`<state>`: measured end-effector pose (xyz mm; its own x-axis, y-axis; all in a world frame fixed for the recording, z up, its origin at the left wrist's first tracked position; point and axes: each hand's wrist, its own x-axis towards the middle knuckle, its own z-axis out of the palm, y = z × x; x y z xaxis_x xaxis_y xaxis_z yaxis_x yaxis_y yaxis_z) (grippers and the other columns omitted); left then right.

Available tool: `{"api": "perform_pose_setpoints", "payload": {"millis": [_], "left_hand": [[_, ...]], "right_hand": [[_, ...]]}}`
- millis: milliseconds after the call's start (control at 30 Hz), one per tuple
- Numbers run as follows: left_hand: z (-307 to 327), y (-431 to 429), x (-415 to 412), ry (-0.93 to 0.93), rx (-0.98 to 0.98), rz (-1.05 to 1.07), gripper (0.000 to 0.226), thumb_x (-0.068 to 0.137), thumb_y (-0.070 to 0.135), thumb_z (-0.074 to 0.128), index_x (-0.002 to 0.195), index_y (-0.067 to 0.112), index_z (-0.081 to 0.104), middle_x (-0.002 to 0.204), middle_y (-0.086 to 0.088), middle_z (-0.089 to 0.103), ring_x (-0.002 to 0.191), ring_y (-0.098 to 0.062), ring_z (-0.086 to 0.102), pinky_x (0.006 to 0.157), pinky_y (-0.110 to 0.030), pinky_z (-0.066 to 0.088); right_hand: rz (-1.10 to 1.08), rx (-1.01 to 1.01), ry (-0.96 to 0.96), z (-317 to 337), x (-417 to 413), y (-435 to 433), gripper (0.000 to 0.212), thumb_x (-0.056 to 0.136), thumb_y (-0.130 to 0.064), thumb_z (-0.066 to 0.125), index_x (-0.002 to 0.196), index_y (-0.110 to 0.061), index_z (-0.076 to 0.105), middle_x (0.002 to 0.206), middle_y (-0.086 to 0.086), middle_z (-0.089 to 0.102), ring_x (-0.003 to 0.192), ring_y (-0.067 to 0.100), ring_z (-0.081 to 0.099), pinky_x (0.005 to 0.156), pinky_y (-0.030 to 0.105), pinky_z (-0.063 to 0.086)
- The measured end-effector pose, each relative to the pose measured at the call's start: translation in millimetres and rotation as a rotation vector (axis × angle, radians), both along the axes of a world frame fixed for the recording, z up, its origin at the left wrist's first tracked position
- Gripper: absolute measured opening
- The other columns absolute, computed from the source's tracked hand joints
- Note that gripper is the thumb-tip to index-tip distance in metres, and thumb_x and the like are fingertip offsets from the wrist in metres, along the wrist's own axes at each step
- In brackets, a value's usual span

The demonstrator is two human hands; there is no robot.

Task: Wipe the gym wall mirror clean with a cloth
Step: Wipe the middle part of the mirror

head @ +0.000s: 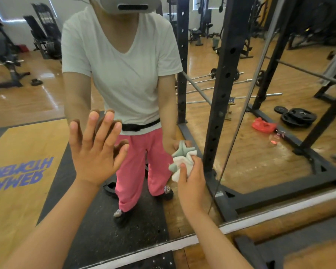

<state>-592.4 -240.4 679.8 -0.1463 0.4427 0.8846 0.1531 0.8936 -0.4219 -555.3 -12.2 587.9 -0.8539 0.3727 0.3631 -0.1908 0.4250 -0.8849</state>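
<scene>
The wall mirror fills most of the view and reflects me and the gym behind. My left hand lies flat against the glass with its fingers spread, its reflection meeting the fingertips. My right hand grips a bunched white and pale green cloth and holds it against the mirror low down, to the right of my left hand. The cloth's reflection sits just above it.
A black power rack upright stands close on the right, with its base frame on the floor. A white baseboard runs along the mirror's bottom edge. Weight plates, barbells and a red bag show in the reflection.
</scene>
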Motion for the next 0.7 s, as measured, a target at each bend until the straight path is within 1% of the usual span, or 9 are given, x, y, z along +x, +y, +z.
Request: {"api": "perform_pose_setpoints", "payload": {"millis": [133,200,267,300,333,400,433,600,700], "left_hand": [[-1,-1,1,-0.016,0.005,-0.01,0.074,0.097,0.043,0.049,0.158,0.019,0.015,0.166,0.003,0.006,0.153,-0.021,0.004,0.123,-0.048,-0.001],[-1,-1,0,-0.009,0.004,-0.005,0.075,0.096,0.044,0.05,0.158,0.019,0.015,0.166,0.002,0.007,0.153,-0.022,0.004,0.123,-0.048,-0.001],[-1,-1,-1,-0.007,-0.001,0.001,0.075,0.096,0.044,0.05,0.158,0.018,0.015,0.166,0.002,0.007,0.153,-0.022,0.004,0.123,-0.048,0.0],[-2,-2,-1,-0.009,-0.004,0.001,0.075,0.096,0.044,0.05,0.158,0.018,0.015,0.166,0.002,0.007,0.153,-0.022,0.004,0.123,-0.048,0.0],[-2,-2,-1,-0.012,-0.004,0.0,0.075,0.096,0.044,0.049,0.158,0.018,0.015,0.166,0.002,0.006,0.153,-0.022,0.004,0.123,-0.048,0.0],[-2,-2,-1,-0.017,-0.001,-0.006,0.074,0.097,0.044,0.049,0.158,0.018,0.015,0.166,0.002,0.006,0.153,-0.022,0.003,0.123,-0.048,-0.001],[-1,-2,-1,-0.023,0.002,-0.013,0.073,0.097,0.043,0.049,0.157,0.018,0.016,0.166,0.002,0.006,0.153,-0.022,0.003,0.123,-0.048,-0.001],[-1,-1,0,-0.037,0.015,-0.032,0.072,0.098,0.042,0.05,0.157,0.017,0.017,0.166,0.002,0.006,0.153,-0.022,0.004,0.123,-0.048,0.001],[-1,-2,1,-0.041,0.012,-0.042,0.071,0.098,0.04,0.052,0.156,0.015,0.02,0.166,0.001,0.008,0.153,-0.023,0.006,0.123,-0.049,0.002]], "right_hand": [[0.053,0.019,-0.043,6,2,5,0.035,0.099,-0.026,0.052,0.132,-0.015,0.049,0.123,0.003,0.058,0.109,0.018,0.058,0.089,0.035,0.053],[0.07,0.037,-0.045,10,4,7,0.032,0.099,-0.026,0.052,0.13,-0.015,0.05,0.118,-0.003,0.056,0.106,0.014,0.057,0.083,0.021,0.05],[0.063,0.052,-0.066,13,5,9,0.031,0.099,-0.025,0.052,0.129,-0.015,0.05,0.112,-0.009,0.052,0.102,0.009,0.055,0.073,0.005,0.04],[0.057,0.054,-0.074,15,6,9,0.031,0.099,-0.024,0.053,0.129,-0.015,0.05,0.112,-0.01,0.051,0.101,0.007,0.053,0.07,0.003,0.039],[0.052,0.051,-0.074,17,6,9,0.03,0.099,-0.022,0.053,0.129,-0.016,0.05,0.112,-0.01,0.051,0.1,0.006,0.053,0.072,0.005,0.039],[0.045,0.031,-0.07,19,7,6,0.029,0.099,-0.02,0.053,0.128,-0.017,0.05,0.111,-0.009,0.052,0.101,0.008,0.054,0.077,0.015,0.042],[0.04,0.02,-0.076,21,7,4,0.028,0.1,-0.02,0.053,0.127,-0.017,0.049,0.11,-0.01,0.051,0.101,0.008,0.054,0.078,0.018,0.043],[0.007,-0.003,-0.101,26,10,-1,0.029,0.099,-0.018,0.053,0.128,-0.018,0.048,0.108,-0.012,0.049,0.099,0.006,0.052,0.075,0.013,0.04],[-0.001,-0.017,-0.117,29,11,-2,0.029,0.099,-0.016,0.053,0.127,-0.018,0.048,0.108,-0.013,0.047,0.098,0.003,0.049,0.066,0.0,0.037]]}}
